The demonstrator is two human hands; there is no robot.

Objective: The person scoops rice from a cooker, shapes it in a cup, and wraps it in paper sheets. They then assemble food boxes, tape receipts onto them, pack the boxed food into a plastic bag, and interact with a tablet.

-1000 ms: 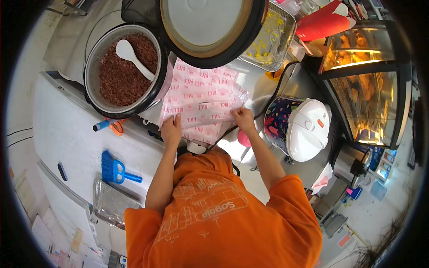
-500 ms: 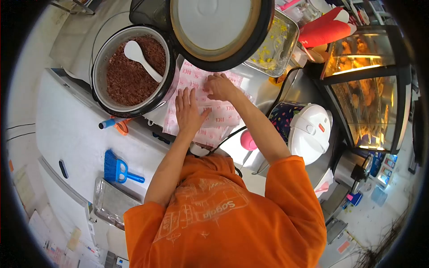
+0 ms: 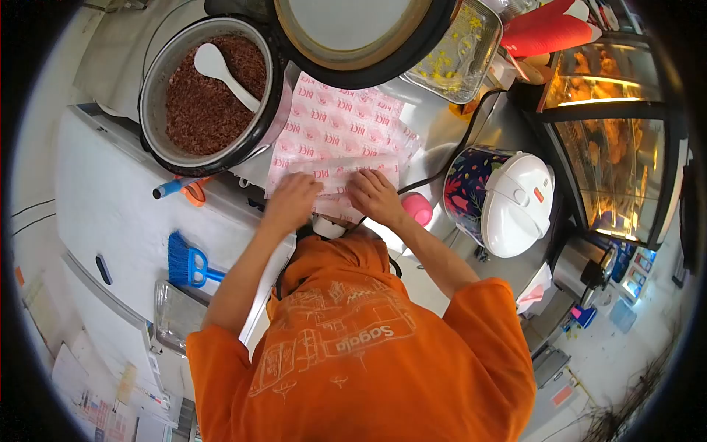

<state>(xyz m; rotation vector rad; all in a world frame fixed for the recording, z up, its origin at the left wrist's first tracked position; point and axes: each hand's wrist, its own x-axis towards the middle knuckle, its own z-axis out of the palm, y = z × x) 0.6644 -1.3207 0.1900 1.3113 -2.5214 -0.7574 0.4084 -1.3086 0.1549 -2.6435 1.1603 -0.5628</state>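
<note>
Printed pink-and-white wrapping paper (image 3: 342, 121) lies on the metal counter, with a folded or rolled strip along its near side. My left hand (image 3: 293, 200) has its fingers curled on the left end of that strip. At the strip's right part, my right hand (image 3: 375, 196) also has bent fingers gripping the paper. Whether anything is wrapped inside the strip is hidden. Left of the paper stands an open rice cooker (image 3: 149, 110) full of reddish-brown rice (image 3: 195, 110). A white rice paddle (image 3: 221, 70) rests on the rice.
The cooker's raised lid (image 3: 353, 74) overhangs the paper's far edge. A metal tray (image 3: 449, 55) with yellow bits stands behind, right. Rightward are a pink cup (image 3: 417, 209), a white-lidded cooker (image 3: 515, 206) and a lit food warmer (image 3: 611, 162). A blue brush (image 3: 193, 265) lies left.
Both hands have drawn toward my body, from the middle of the paper to its near side. Their fingers, earlier pressing on the paper, now curl around the folded strip. The view has shifted slightly.
</note>
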